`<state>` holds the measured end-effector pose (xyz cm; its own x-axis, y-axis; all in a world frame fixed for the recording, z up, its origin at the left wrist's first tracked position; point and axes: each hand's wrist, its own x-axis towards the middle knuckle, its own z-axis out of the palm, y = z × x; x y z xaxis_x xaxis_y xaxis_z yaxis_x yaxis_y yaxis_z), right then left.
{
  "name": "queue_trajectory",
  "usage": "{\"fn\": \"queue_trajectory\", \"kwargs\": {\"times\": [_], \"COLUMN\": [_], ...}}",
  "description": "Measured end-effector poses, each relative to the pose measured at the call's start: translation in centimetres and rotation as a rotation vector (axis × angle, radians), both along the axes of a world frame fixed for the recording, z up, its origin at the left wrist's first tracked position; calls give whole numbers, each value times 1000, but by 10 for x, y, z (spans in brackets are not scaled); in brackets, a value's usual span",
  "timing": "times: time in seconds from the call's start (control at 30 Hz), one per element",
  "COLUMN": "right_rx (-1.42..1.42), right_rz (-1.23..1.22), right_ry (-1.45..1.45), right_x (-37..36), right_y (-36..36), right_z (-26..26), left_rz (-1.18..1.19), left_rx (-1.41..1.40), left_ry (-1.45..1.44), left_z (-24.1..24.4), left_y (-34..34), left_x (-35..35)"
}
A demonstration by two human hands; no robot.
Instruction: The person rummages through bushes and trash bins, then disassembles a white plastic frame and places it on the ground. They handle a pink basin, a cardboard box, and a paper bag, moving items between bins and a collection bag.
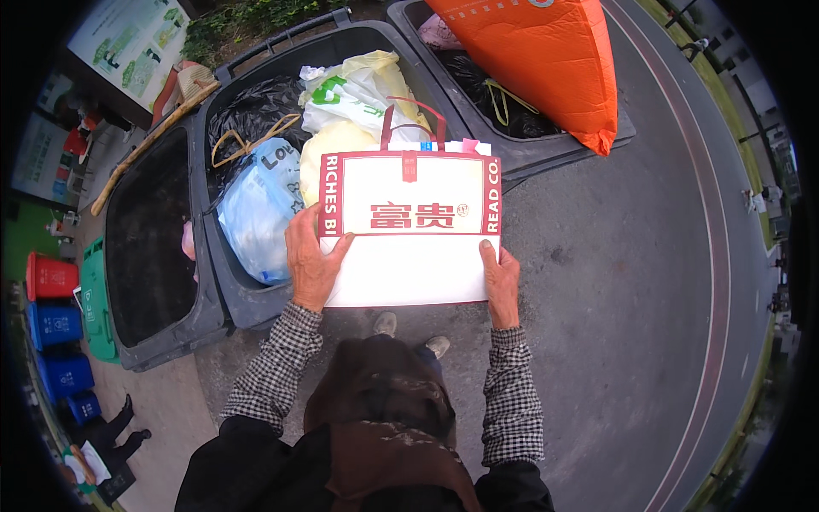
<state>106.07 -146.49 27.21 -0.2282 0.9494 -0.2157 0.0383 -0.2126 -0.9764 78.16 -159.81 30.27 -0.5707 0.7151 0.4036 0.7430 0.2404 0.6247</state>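
Between my two hands is a white paper carrier bag [409, 269] with dark red borders, red handles and printed writing. My left hand [313, 256] grips its left edge, thumb on the front face. My right hand [501, 275] grips the right edge lower down, thumb also on the front. Papers or packaging poke out of the bag's top. Just beyond it, an open grey wheeled bin [256, 307] holds a light blue plastic bag [259, 211], a black rubbish bag [256, 115] and a white plastic bag with green print [352, 96].
A large orange bag [544, 64] leans over another grey bin [512, 153] at the upper right. A dark open bin [153, 237] with a wooden stick [153, 137] beside it stands left. Green [96, 301], red [52, 275] and blue bins [56, 325] line the far left, near a person [115, 441].
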Motion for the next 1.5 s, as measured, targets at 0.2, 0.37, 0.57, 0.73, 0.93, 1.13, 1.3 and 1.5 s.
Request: {"fn": "queue_trajectory", "kwargs": {"times": [0.2, 0.37, 0.57, 0.73, 0.93, 1.13, 1.3, 1.5], "right_rx": [3, -52, -367, -379, -361, -378, -227, -110], "right_rz": [-44, -50, 100, 191, 239, 160, -45, -105], "right_ry": [-22, -14, 206, 260, 317, 302, 201, -128], "right_x": [-6, -7, 12, 19, 60, 182, 269, 359], "right_y": [-10, -12, -11, -13, -10, 9, 46, 51], "right_z": [-1, 7, -8, 14, 46, 14, -21, -48], "left_rz": [-113, -317, -285, -278, -417, -586, -694, -829], "left_rx": [-85, -50, 41, 77, -121, -484, -622, -409], "left_ry": [-772, -1080, -1065, -1005, -1024, -1181, -977, -306], "left_z": [-8, 10, 12, 15, 90, 85, 63, 47], "left_y": [-4, 0, 1, 5, -16, 28, 88, 195], "left_x": [-24, -33, -30, -23, 11, 108, 219, 355]}}
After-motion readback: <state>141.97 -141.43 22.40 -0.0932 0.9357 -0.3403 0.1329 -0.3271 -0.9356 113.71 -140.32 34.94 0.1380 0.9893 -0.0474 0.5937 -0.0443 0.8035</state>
